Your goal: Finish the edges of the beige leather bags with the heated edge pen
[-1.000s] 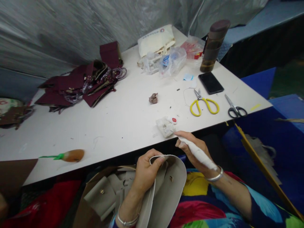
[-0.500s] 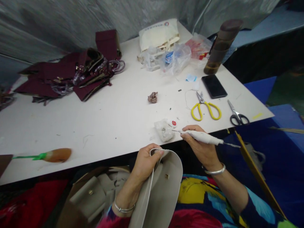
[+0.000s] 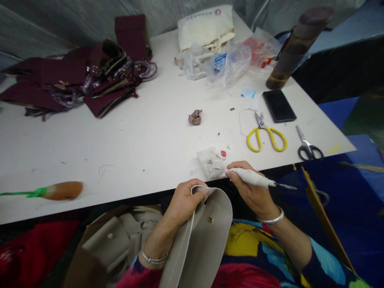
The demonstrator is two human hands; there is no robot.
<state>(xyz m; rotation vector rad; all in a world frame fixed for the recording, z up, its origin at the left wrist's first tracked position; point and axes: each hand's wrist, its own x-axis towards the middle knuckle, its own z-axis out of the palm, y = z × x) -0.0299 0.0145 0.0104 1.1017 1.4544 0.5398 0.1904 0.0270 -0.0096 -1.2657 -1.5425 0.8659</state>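
My left hand (image 3: pixel 186 202) is closed on the upper edge of a grey-beige leather bag (image 3: pixel 207 244); its curved flap bears a small gold clasp. My right hand (image 3: pixel 253 190) is wrapped round the white handle of a thin metal-tipped tool (image 3: pixel 250 177), whose exact kind I cannot make out. A flat metal end sticks out behind that hand. The fine tip points left, over a crumpled white pad (image 3: pixel 207 162) with a grey spot at the table's front edge. Whether the tip touches the pad, I cannot tell.
Yellow-handled scissors (image 3: pixel 267 138), black-handled scissors (image 3: pixel 309 150) and a phone (image 3: pixel 279 106) lie right on the table. Behind stand a brown bottle (image 3: pixel 295 50) and plastic bags (image 3: pixel 231 66). Maroon bags (image 3: pixel 69 76) are heaped left. A box of beige bags (image 3: pixel 114 240) sits below.
The camera view has shifted slightly. The tool's tip has moved a little left and is now over the white pad. My left hand keeps its hold on the bag.
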